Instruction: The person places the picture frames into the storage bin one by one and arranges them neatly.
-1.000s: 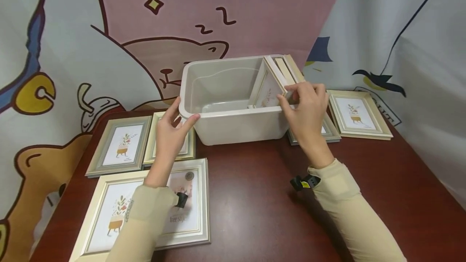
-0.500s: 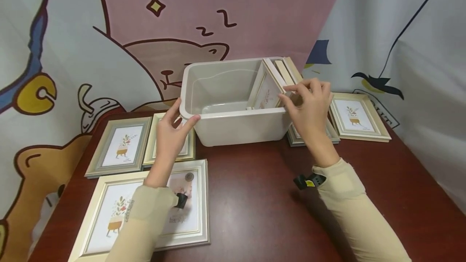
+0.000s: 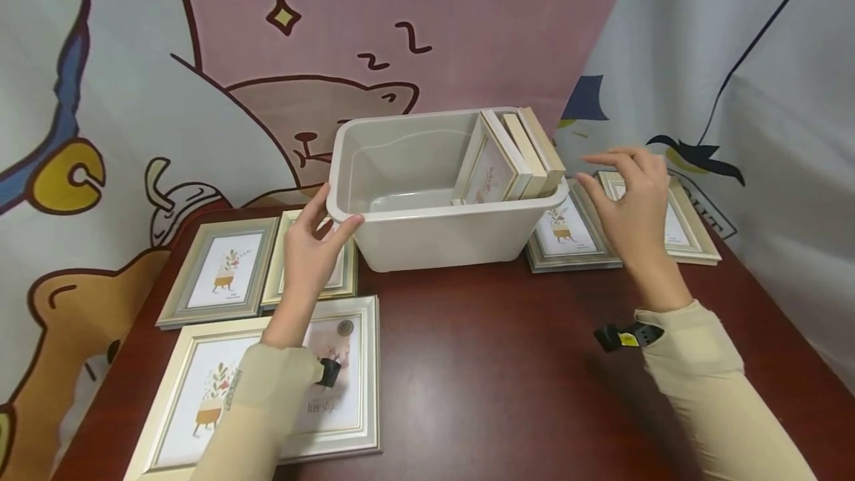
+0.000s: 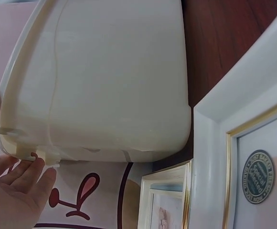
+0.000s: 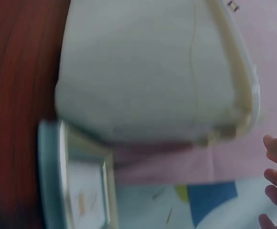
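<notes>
A beige plastic bin point(image 3: 441, 240) stands at the back of the table. My left hand point(image 3: 310, 247) grips its left rim, the thumb over the front corner; in the left wrist view the fingers point(image 4: 26, 176) curl under the lip. Inside the bin, at its right end, 3 picture frames point(image 3: 494, 158) stand on edge, leaning together. My right hand point(image 3: 637, 206) is empty and in the air right of the bin, fingers loosely bent and thumb apart. It overlaps a grey frame point(image 3: 568, 232) and a cream frame point(image 3: 691, 232) lying on the table.
On the left lie a grey-green frame point(image 3: 223, 269), a small cream-gold frame point(image 3: 344, 273), a large cream frame point(image 3: 183, 392) and a white frame point(image 3: 370, 392), the last ones partly behind the left arm. A printed cloth point(image 3: 467, 36) hangs behind the dark red table point(image 3: 481, 362).
My right hand has let go of the frames in the bin and moved right, away from the rim. The frames stay standing. The left hand stays on the left rim.
</notes>
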A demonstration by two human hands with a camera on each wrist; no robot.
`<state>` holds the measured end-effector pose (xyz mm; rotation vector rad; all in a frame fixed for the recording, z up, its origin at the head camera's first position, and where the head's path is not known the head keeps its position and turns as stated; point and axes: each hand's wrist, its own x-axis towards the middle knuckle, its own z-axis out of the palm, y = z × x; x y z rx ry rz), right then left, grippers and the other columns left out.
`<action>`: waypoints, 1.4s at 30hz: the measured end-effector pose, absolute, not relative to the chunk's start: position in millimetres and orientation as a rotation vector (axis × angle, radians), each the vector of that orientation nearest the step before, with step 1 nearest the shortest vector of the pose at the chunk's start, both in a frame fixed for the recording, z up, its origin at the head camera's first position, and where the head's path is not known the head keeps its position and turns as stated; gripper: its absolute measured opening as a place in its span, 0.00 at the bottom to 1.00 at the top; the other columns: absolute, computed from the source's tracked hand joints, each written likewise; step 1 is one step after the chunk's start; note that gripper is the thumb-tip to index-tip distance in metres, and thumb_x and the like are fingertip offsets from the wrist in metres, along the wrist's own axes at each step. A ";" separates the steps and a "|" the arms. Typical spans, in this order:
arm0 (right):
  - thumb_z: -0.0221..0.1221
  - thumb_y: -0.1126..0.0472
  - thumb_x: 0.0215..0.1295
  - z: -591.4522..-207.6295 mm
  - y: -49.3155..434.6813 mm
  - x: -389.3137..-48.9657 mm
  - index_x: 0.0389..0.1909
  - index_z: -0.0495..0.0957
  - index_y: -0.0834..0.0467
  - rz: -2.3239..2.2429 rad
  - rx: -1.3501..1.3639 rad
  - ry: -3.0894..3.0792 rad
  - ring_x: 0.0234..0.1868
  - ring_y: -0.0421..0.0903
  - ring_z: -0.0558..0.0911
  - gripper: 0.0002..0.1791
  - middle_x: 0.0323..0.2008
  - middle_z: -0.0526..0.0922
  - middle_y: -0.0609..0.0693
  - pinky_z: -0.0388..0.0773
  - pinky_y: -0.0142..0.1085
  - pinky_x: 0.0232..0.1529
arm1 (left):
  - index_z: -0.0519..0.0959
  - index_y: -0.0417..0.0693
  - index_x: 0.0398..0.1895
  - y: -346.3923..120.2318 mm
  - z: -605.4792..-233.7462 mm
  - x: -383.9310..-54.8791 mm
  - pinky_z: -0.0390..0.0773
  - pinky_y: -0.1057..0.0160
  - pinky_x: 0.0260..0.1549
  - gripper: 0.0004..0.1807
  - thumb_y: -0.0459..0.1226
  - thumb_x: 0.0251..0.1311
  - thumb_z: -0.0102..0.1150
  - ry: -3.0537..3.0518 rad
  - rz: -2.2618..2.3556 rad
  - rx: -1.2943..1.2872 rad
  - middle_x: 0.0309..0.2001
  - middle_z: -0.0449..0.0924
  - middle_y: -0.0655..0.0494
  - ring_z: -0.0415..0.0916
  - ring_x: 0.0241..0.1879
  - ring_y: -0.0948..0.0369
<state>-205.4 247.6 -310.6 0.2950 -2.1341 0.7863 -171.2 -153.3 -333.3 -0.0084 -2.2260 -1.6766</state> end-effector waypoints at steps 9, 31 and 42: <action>0.67 0.65 0.62 -322.0 313.3 -209.4 0.53 0.82 0.64 0.732 0.149 -2.308 0.60 0.63 0.72 0.18 0.55 0.79 0.65 0.64 0.56 0.64 | 0.66 0.44 0.73 -152.1 -335.2 -171.9 0.74 0.54 0.67 0.39 0.38 0.58 0.71 -2.220 -1.693 -0.024 0.69 0.71 0.45 0.73 0.67 0.52; 0.54 0.48 0.73 -378.3 498.2 -217.3 0.80 0.41 0.50 0.952 0.096 -2.998 0.76 0.75 0.34 0.44 0.78 0.34 0.69 0.34 0.79 0.66 | 0.65 0.43 0.73 -128.1 -339.0 -163.8 0.76 0.57 0.64 0.41 0.38 0.56 0.73 -2.229 -1.752 -0.097 0.70 0.70 0.45 0.74 0.65 0.50; 0.52 0.79 0.61 -389.6 531.0 -209.6 0.74 0.37 0.72 0.852 0.016 -3.128 0.60 0.86 0.56 0.45 0.61 0.52 0.91 0.54 0.77 0.59 | 0.65 0.43 0.73 -124.6 -334.9 -163.7 0.76 0.56 0.65 0.41 0.38 0.56 0.72 -2.222 -1.733 -0.113 0.72 0.68 0.47 0.73 0.67 0.51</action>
